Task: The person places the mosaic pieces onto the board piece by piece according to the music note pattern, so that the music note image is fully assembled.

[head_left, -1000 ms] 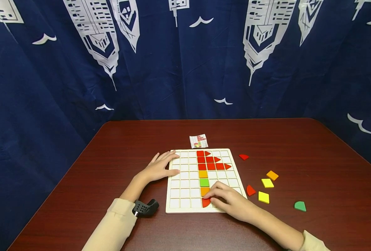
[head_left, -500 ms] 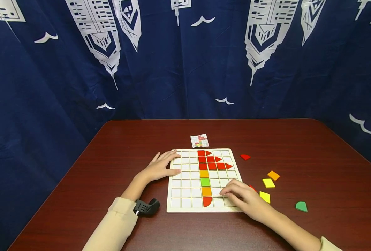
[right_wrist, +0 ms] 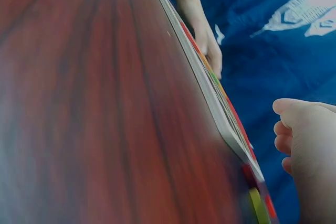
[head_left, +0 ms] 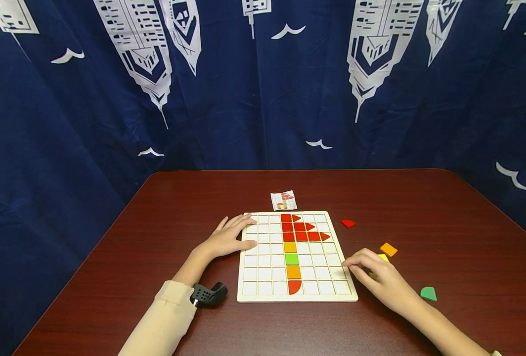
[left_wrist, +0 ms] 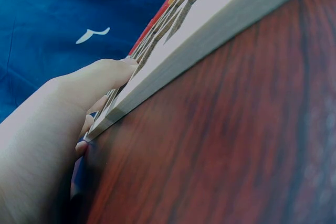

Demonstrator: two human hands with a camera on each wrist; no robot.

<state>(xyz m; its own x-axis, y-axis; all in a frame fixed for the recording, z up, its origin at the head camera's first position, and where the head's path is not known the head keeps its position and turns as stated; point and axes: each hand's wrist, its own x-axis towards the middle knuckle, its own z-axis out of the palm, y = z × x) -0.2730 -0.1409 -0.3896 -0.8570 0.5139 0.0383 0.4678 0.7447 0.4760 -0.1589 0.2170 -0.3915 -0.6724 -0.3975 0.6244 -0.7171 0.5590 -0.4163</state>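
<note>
A white gridded board (head_left: 263,289) lies on the table with coloured tiles set in its squares. Red squares and triangles (head_left: 299,226) fill three upper rows, with an orange tile (head_left: 289,247), a green tile (head_left: 291,259), another orange tile (head_left: 293,272) and a red rounded piece (head_left: 294,287) in a column below. My left hand (head_left: 222,241) rests on the board's left edge, thumb and fingers spread apart. Over the right edge hovers my right hand (head_left: 376,274), fingers loosely bent with nothing seen between them. It partly covers a yellow tile (head_left: 383,257) and hides a red piece.
Right of the board lie a red piece (head_left: 348,223), an orange tile (head_left: 388,249) and a green rounded piece (head_left: 428,293). A small printed pattern card (head_left: 284,200) sits behind the board. A dark blue printed curtain (head_left: 263,99) hangs behind the table.
My right hand has withdrawn rightward from the red rounded piece to the board's right edge, leaving that piece in the bottom row. My left hand stays in place.
</note>
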